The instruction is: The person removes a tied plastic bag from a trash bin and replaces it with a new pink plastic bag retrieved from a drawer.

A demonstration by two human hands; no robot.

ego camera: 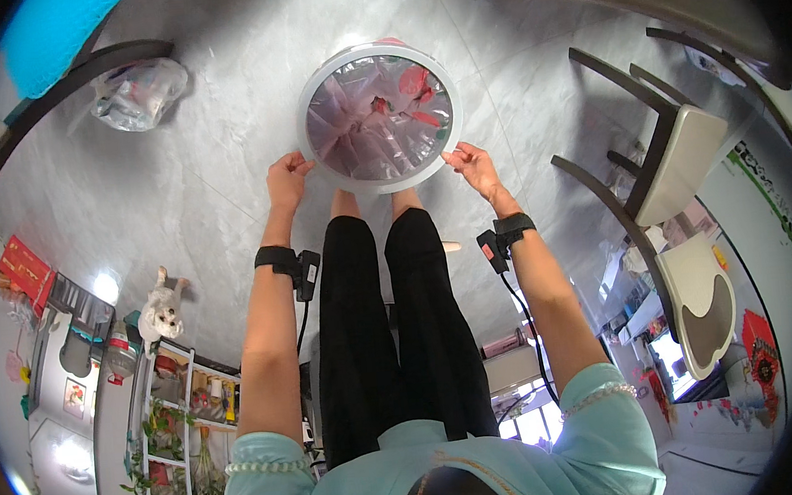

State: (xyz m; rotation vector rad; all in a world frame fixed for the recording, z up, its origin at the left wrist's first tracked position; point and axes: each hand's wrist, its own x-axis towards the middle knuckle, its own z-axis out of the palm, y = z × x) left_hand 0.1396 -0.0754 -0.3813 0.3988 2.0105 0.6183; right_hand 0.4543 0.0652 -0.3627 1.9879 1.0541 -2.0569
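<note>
A round waste bin with a pale grey rim (457,113) is in front of my legs, seen from above. A thin, see-through plastic liner (360,142) with a pinkish tint lines it, creased and sagging inside. Red patches show in or through the liner; what they are, I cannot tell. My left hand (289,179) has its thumb and fingertips pinched at the rim's near left edge. On the opposite side, my right hand (473,164) pinches the rim at its near right. The fingers' undersides are hidden.
A grey tiled floor (232,114) surrounds the bin. To the left lie a clear plastic bag (140,94) and a small white dog (160,313) near a white plant shelf (186,403). Chairs with pale seats (684,162) line the right. Cables (531,327) hang from both wrist straps.
</note>
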